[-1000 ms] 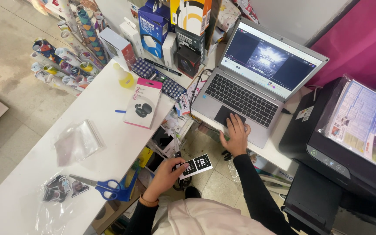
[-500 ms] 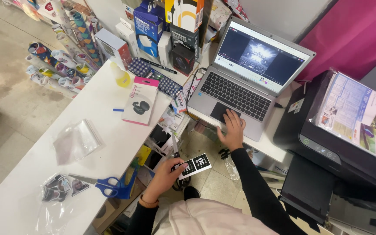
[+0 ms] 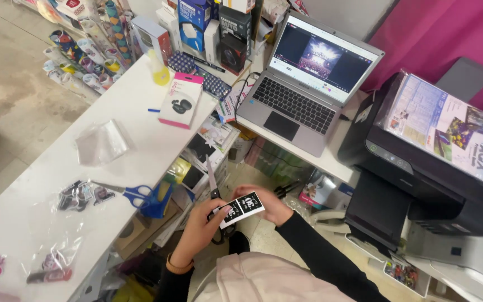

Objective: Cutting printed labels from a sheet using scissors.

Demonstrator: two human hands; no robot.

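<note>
White counter [image 3: 141,140] on one side and the laptop desk [image 3: 331,162] on the other leave me a narrow gap. My left hand [image 3: 199,223] is curled around black-handled scissors [image 3: 213,187], blade pointing up past the fingers; my right hand [image 3: 272,204] pinches the black-and-white sticker sheet [image 3: 241,208] between fingertips. Sheet looks uncut to me; trimming remains. Blue scissors [image 3: 138,196] lie just beyond my left knuckles.

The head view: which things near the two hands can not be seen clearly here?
- Scissors: the left hand covers the handles; only the blade shows.
- Black and white card: both hands hide its ends; print too small.
- Right hand: its fingertips sit behind the card.
- Clear bags on the white counter: contents blurred, one cut by the bottom edge.
</note>
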